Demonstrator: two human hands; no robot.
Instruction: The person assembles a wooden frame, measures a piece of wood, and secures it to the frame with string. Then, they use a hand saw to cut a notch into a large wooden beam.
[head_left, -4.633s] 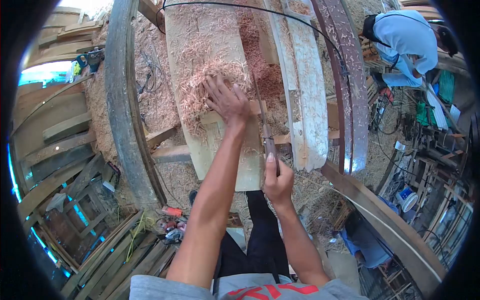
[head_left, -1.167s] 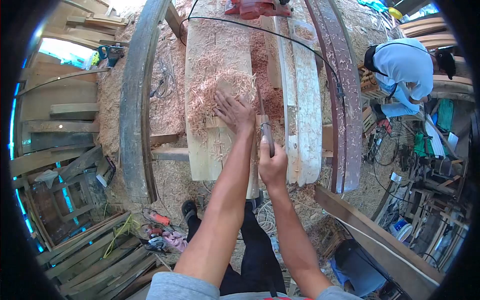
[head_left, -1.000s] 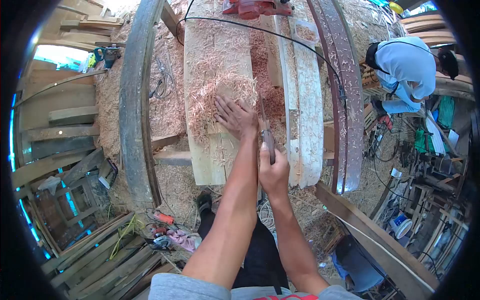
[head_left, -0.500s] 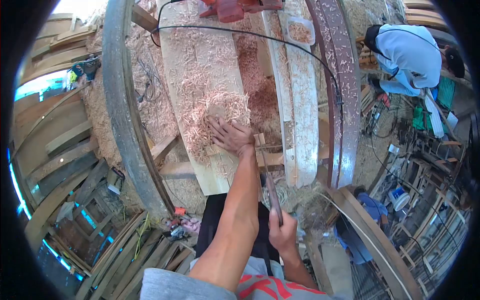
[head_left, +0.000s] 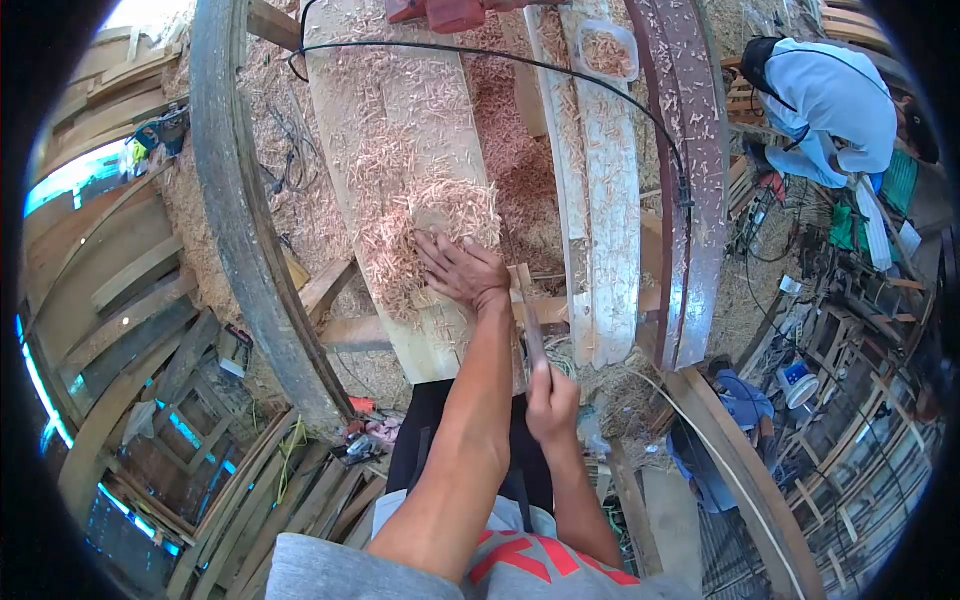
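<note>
My left hand lies flat with fingers spread on the shaving-covered plank, pressing down beside a heap of wood shavings. A small pale piece of wood juts out to the right of my left wrist, past the plank's edge; whatever lies under the palm is hidden. My right hand is closed around the handle of a handsaw. Its narrow blade points forward, alongside the plank's right edge and against the jutting piece. The far end of the blade is hard to make out.
A red power tool rests on the plank's far end, and a black cable crosses over. Beams flank both sides. A plastic tub of shavings sits on a white board. Two people are at the right.
My right hand has moved forward and up with the handsaw, pushing its blade farther along the plank's edge. My left hand stays pressed in place. The view has shifted slightly.
</note>
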